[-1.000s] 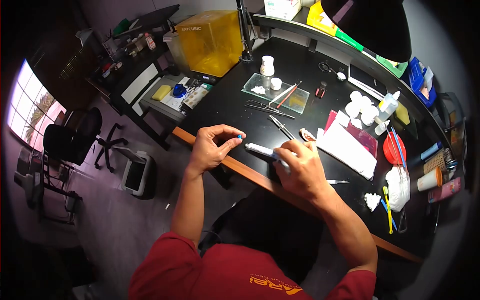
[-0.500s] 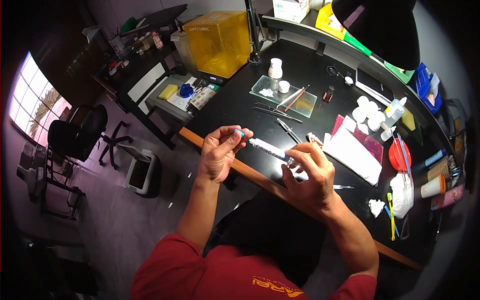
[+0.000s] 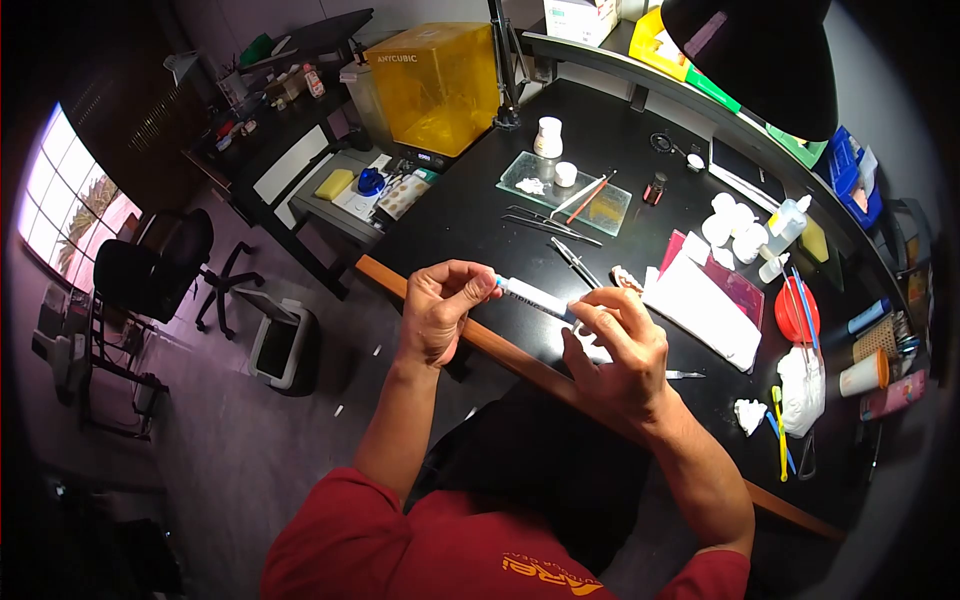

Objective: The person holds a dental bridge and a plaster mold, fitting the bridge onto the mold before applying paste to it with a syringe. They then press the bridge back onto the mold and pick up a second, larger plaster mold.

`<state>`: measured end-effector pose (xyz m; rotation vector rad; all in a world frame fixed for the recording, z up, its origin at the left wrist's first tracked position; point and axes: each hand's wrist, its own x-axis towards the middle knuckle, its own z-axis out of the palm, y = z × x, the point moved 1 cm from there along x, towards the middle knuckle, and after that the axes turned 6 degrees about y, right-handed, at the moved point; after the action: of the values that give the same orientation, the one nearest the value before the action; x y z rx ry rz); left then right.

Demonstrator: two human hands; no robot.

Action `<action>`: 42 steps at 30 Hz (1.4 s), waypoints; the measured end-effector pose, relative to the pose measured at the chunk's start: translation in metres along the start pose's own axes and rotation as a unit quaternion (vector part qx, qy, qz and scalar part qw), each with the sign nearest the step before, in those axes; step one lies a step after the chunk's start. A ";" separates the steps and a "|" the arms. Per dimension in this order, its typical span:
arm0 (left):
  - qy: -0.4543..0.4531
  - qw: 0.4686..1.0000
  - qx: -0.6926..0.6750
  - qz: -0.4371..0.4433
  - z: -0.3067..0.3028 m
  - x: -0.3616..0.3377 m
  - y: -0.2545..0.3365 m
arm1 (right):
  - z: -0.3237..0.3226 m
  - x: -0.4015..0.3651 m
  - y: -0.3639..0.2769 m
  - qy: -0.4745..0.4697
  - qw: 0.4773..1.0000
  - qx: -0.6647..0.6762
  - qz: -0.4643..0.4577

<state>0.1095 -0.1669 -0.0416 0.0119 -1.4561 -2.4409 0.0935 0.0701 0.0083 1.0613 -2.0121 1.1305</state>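
A white syringe [image 3: 532,296] with dark lettering, partly readable as "FIRING", lies between my hands above the table's front edge. My right hand [image 3: 628,350] is closed on its plunger end, fingers curled and thumb below. Between the thumb and fingertips of my left hand [image 3: 437,312] is a small blue cap [image 3: 498,282], mostly covered by the fingers. The cap is at the syringe's tip; whether it is seated there cannot be made out. Just beyond the syringe, tweezers [image 3: 573,262] rest on the black table [image 3: 470,220].
A glass slab [image 3: 610,215] carries white powder, a small white jar and two thin tools. Behind it stands a white bottle [image 3: 548,137]. To the right are a folded white towel [image 3: 705,310], a red bowl [image 3: 797,310] and a yellow toothbrush [image 3: 780,435]. A black lamp [image 3: 760,70] overhangs the back.
My left hand has turned slightly and brought the blue cap right to the syringe's tip, closing the small gap between them. My right hand has hardly moved.
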 end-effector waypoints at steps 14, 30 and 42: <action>-0.143 0.981 0.051 0.120 -0.006 -0.005 0.003 | -0.010 -0.004 0.016 -0.249 0.731 0.418 0.478; -0.187 0.763 0.512 0.347 0.032 -0.010 0.022 | 0.000 -0.007 0.008 -0.224 0.818 0.280 0.450; -0.248 0.747 0.552 0.276 0.016 0.041 0.022 | -0.033 0.005 0.039 -0.108 0.974 -0.025 0.197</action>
<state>0.0734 -0.1732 -0.0084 -0.7338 -2.4506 -0.8695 0.0616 0.1095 0.0116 0.8072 -2.4900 1.1906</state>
